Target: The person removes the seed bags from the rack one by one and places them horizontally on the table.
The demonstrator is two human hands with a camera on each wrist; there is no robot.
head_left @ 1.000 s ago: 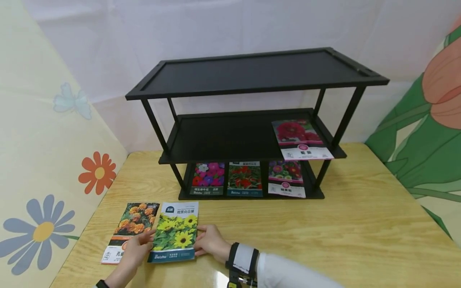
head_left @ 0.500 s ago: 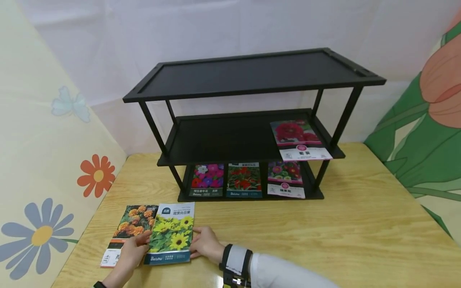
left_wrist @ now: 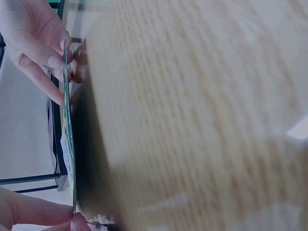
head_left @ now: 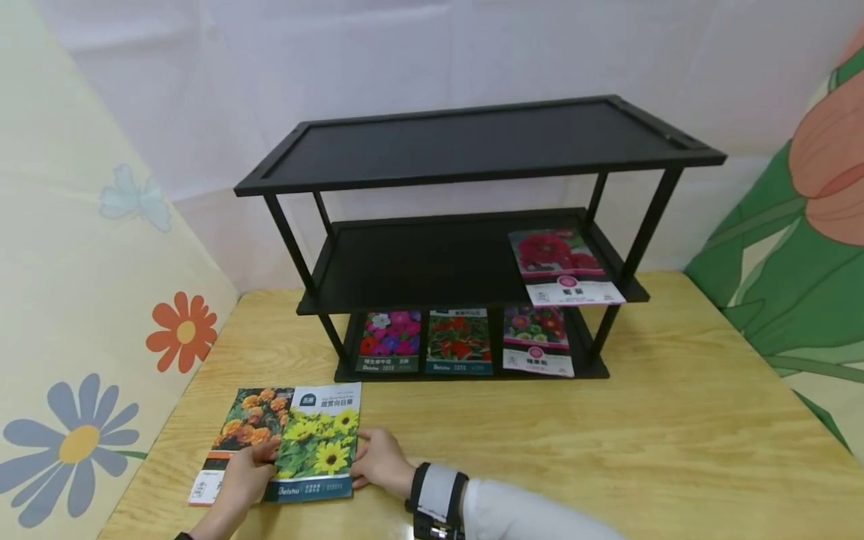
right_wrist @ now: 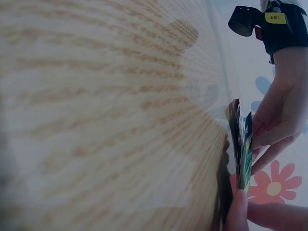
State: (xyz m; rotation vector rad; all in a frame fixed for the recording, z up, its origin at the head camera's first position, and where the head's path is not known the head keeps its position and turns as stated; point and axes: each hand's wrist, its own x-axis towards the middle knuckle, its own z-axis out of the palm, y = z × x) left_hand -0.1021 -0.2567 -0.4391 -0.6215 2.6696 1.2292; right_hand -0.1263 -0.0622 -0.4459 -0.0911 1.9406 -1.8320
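We see the sunflower packet in front of the left corner of the black three-tier rack, held a little above the wooden surface. Our left hand pinches its edge farther out past the rack's left end; our right hand grips the opposite edge, in front of the rack's left part, with thumb and fingers. The marigold packet lies forward and left of the rack, its right side partly behind the sunflower packet in the head view; we cannot tell whether the two touch.

On the rack's bottom shelf we see a pink-and-purple flower packet at left, a red flower packet in the middle and a mixed-bloom packet at right. A crimson flower packet lies at the right end of the rack's middle shelf.
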